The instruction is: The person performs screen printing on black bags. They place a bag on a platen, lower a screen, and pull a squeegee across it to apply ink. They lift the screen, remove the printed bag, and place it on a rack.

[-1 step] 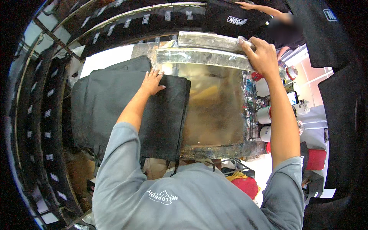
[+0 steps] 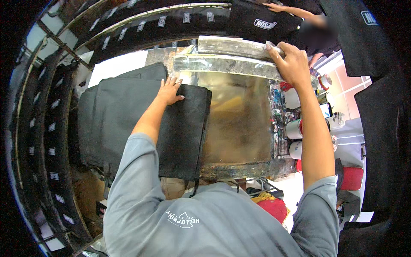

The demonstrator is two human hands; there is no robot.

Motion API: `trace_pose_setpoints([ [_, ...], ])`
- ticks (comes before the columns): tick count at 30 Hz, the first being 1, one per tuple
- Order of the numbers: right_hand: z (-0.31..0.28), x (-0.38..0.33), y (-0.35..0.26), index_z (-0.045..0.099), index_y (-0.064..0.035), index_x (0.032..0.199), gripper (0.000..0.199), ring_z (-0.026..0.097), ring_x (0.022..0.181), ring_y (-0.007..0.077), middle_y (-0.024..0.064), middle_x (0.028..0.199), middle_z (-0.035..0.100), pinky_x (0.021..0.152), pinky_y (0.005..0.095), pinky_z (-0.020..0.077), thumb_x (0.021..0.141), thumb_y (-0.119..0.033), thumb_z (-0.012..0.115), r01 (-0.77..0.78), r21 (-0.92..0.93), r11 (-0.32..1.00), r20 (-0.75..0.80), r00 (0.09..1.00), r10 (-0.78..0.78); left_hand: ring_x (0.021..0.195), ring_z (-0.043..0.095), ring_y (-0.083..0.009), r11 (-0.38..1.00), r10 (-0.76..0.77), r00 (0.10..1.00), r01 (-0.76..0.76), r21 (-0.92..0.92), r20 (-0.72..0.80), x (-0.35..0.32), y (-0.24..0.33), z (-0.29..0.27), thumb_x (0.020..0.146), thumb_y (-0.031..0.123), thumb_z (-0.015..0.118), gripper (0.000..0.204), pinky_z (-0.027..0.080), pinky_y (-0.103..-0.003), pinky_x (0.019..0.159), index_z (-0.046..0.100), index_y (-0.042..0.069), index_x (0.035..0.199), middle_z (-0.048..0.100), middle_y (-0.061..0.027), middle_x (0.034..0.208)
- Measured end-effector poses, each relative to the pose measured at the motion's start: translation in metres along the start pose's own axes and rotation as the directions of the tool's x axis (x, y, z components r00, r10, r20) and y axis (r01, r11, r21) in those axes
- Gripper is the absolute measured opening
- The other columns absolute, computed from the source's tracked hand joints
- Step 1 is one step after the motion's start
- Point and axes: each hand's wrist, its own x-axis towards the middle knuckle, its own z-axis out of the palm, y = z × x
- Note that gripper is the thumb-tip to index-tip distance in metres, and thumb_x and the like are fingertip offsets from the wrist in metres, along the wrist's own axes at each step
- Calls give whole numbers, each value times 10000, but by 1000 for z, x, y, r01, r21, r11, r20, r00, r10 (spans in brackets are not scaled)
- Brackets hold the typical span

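Observation:
My left hand (image 2: 170,91) lies with fingers spread on a stack of black fabric bags (image 2: 124,111), near the far edge of its top bag. Thin straps hang from the stack's near side. My right hand (image 2: 291,62) is wrapped round the right end of a worn, pale-edged screen-printing frame (image 2: 231,47), which is tilted up at the far side and seen nearly edge-on. Below it is a shiny brownish printing board (image 2: 239,120), partly covered on its left by the bags. Its right border (image 2: 277,115) is crusted with paint.
Paint tubs (image 2: 294,128) and a lit phone (image 2: 326,110) stand on the right, beside my forearm. Racks of printed black fabric (image 2: 53,128) curve round the left and far sides. Another person (image 2: 319,36) reaches toward hanging fabric at the far right. A red stool seat (image 2: 274,209) is nearby.

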Motion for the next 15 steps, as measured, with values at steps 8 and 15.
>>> trace_pose_setpoints([
  [8,-3,1,1,712,-1,891,622,654,864,403,224,855,685,810,483,430,987,-594,552,-13,-34,999,10,1000,13,1346,533,-360,993,41,982,-60,98,186,20,15,-6,701,773,783,979,366,-564,1172,597,143,1427,592,-152,1371],
  [15,0,3,0,694,4,892,623,645,876,418,240,877,678,796,487,430,993,-593,545,8,-18,1000,-4,1000,-8,1195,657,-342,985,117,950,-147,85,289,30,-2,-10,728,786,740,893,527,-456,1010,700,48,1230,706,-160,1222],
])
